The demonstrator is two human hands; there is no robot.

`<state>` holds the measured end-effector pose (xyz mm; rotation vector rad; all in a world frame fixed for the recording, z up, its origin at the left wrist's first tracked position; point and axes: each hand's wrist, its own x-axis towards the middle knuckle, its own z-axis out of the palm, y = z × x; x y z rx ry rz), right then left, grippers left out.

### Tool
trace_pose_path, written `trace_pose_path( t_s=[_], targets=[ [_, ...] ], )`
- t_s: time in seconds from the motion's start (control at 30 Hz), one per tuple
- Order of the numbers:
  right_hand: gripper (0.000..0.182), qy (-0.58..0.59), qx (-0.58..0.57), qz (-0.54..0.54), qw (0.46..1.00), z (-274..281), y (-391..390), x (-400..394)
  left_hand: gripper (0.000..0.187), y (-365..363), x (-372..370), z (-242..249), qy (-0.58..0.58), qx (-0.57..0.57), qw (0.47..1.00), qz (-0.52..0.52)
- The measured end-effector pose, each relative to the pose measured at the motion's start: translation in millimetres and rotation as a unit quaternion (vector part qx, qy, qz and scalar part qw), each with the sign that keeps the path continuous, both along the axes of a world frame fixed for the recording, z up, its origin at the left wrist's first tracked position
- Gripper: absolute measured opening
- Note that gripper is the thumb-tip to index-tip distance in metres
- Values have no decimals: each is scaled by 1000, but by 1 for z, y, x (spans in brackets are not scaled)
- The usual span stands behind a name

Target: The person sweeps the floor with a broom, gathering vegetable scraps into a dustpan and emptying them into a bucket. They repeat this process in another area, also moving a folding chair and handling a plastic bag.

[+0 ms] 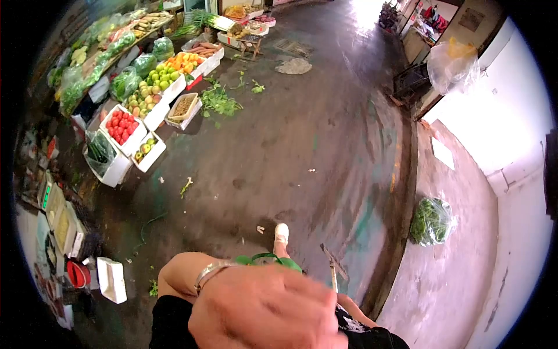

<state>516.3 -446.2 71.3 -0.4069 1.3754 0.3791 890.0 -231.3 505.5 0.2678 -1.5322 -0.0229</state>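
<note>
My left hand (267,305) fills the bottom middle, very close to the camera, with its back towards me and a silvery bracelet (212,272) on the wrist. Its fingers are curled and blurred; what they hold, if anything, is hidden. Behind the hand a green strip-like thing (273,257) shows in part. My right forearm (356,311) appears at the lower right, and the hand at its end is hidden behind the left one. Beside it stands a pale stick (333,276) with a dark crosspiece at its lower end. A white shoe (281,232) is on the floor ahead.
At the left are trays of tomatoes (121,126), green fruit (163,75) and other produce. A scale (47,195) and a white foam box (111,280) stand lower left. A bag of greens (432,222) lies on the raised ledge (407,291) by the right wall.
</note>
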Motion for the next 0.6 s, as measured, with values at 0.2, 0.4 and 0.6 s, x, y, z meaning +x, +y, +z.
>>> trace_pose_path(
  t_s=[0.2, 0.4, 0.6],
  targets=[
    [19, -249, -352, 448, 783, -91, -91, 54, 6, -57, 102, -83, 53, 310, 895, 315],
    [19, 25, -191, 280, 941, -28, -172, 233, 2, -33, 173, -276, 330, 560, 630, 424],
    [27, 138, -577, 465, 657, -15, -211, 377, 9, 54, 172, -384, 417, 646, 370, 522]
  ],
)
